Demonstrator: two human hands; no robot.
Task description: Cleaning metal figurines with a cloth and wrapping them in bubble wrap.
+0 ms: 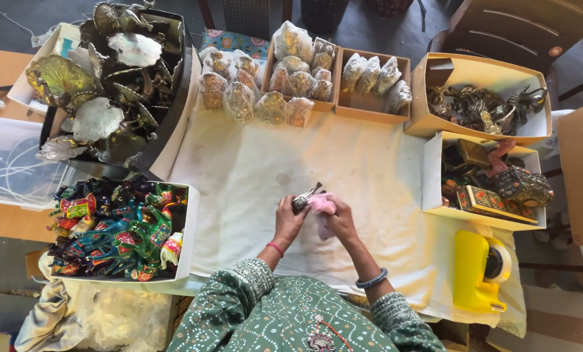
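We see the left hand (287, 218) closed around a small silvery metal figurine (304, 198), gripping its lower end so that the piece sticks up out of the fist. Its long axis runs on a slant, from the hand at the near left up toward the far right, and its slim pointed tip aims at the far right corner of the table. The right hand (339, 220) is clenched on a crumpled pink cloth (321, 205), which it presses against the right flank of the figurine; part of the cloth hangs below the hand. Both hands meet over the white cloth-covered table (252, 169), near its front edge and roughly midway between its left and right edges.

Along the far edge stand two shallow brown cardboard trays (372, 104) filled with small metal pieces wrapped in clear plastic bags (272, 107), with more bagged pieces lying loose just to their left. At the far left corner a dark crate (174, 72) holds large brass and silver fan-shaped ornaments. By the near left edge, a white box (190, 221) is packed with brightly painted figurines in blue, red and green. At the right edge sit two yellowish cardboard boxes (428, 98), the farther one with dark metal figures, the nearer one with painted ornaments. A yellow tape dispenser (477, 267) lies at the near right corner.
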